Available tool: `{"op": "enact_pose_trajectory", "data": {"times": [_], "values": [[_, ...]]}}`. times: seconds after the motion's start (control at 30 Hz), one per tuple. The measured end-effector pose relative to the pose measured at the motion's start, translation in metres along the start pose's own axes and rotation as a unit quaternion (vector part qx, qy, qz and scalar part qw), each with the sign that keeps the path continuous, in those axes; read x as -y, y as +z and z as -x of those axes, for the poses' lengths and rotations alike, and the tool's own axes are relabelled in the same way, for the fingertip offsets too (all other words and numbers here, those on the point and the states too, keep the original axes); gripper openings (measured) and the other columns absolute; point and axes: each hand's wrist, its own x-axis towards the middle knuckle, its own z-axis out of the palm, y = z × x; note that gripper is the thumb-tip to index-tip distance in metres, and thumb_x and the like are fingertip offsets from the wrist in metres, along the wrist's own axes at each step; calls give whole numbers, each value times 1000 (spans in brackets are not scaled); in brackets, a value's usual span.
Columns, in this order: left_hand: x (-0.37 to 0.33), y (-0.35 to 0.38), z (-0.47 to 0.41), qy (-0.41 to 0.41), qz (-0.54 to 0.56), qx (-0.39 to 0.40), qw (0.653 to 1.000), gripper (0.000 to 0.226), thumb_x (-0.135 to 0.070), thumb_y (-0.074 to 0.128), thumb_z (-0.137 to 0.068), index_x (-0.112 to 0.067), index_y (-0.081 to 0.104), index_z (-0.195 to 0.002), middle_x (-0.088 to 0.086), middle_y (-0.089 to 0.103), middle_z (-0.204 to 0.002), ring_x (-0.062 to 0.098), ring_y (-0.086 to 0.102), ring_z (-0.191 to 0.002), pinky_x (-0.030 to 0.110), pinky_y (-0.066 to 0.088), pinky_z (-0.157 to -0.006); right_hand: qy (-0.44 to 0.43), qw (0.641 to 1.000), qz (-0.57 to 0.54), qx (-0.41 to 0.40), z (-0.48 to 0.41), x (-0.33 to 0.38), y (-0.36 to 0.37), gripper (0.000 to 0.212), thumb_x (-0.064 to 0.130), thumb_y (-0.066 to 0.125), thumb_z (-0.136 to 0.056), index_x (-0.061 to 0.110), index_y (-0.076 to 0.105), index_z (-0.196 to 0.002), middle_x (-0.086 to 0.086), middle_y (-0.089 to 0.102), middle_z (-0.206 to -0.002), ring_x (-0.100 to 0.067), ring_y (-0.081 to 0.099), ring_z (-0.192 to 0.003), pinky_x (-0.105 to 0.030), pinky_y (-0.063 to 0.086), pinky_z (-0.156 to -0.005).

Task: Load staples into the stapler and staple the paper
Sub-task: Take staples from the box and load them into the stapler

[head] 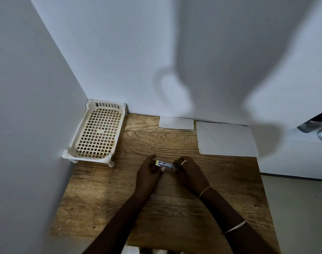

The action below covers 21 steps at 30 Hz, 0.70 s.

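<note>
A small stapler (164, 164) was held between the two hands, lifted slightly over the middle of the wooden bench (105, 189). The left hand (148, 173) gripped its yellow-tipped end with the fingers curled around it, while the right hand (188, 173) closed on the opposite end, a ring showing on one finger. The stapler lay roughly level, running left to right between them. Whether it stood open for loading could not be made out.

The bench had a rough brown wood-grain surface with dark knots and streaks. At its far left corner, against the pale walls, sat a cream plastic basket (96, 131), rectangular, with a square-grid bottom, slotted end wall and short round feet. Along the far edge lay a small white card (176, 122), and just to its right a larger white sheet of paper (226, 138), flat and well apart from the hands.

The stapler looked narrow and metallic, silvery-grey along its body with one bright yellow end. Thin bangles circled the right wrist and forearm.
</note>
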Motion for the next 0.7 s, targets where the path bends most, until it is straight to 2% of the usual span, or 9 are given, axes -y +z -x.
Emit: {"op": "enact_pose_trajectory", "data": {"times": [0.1,0.17,0.23,0.37,0.43,0.53,0.6,0.7], "values": [[-9,5,-1,-43,186,34,981,39,-11,77,-87,-16,66,-124,14,75,-115,30,71,-110,42,58,-95,-18,999,-28,-12,-6,10,-19,20,11,71,-88,15,71,-108,-5,67,-104,-21,59,-98,-26,46,-81],[-19,8,2,-61,328,72,940,31,-14,72,-88,-6,68,-117,22,74,-113,35,72,-105,39,61,-87,-28,998,-45,-19,-10,17,-34,21,10,74,-87,14,72,-108,-5,68,-103,-20,60,-97,-23,43,-79],[-32,9,4,-78,409,82,906,34,-15,69,-87,4,65,-116,27,73,-112,35,74,-99,36,61,-81,-43,997,-62,-36,-13,23,-48,25,12,76,-86,14,72,-111,-5,69,-103,-20,61,-95,-25,46,-79],[-62,10,5,-73,452,65,887,25,-11,65,-88,0,65,-111,18,77,-104,31,77,-93,33,63,-78,-49,989,-73,-121,-13,33,-70,39,22,79,-86,13,68,-122,-6,72,-105,-21,67,-95,-32,56,-81],[-77,11,5,-64,467,61,880,16,-6,60,-95,-2,65,-109,16,78,-104,29,76,-94,33,63,-78,-47,979,-79,-182,-12,35,-74,38,25,81,-85,13,70,-120,-7,73,-101,-22,70,-91,-37,59,-78],[-96,13,7,-45,473,59,878,14,-3,54,-99,-3,66,-108,14,78,-98,26,77,-92,32,63,-76,-91,958,-29,-272,-11,37,-77,35,23,80,-86,9,71,-117,-9,74,-96,-23,69,-86,-36,58,-73],[-106,14,8,-27,467,59,882,14,-3,54,-100,-2,66,-107,14,78,-97,25,77,-90,31,62,-75,-136,946,49,-290,-13,38,-81,31,19,74,-91,11,69,-120,-9,74,-100,-25,67,-87,-37,54,-72],[-117,15,12,-4,460,60,886,16,-2,53,-101,2,64,-111,19,74,-99,25,77,-89,30,62,-75,-177,940,141,-256,-16,41,-90,34,10,66,-91,15,66,-124,-7,72,-112,-28,64,-97,-38,50,-75]]}}
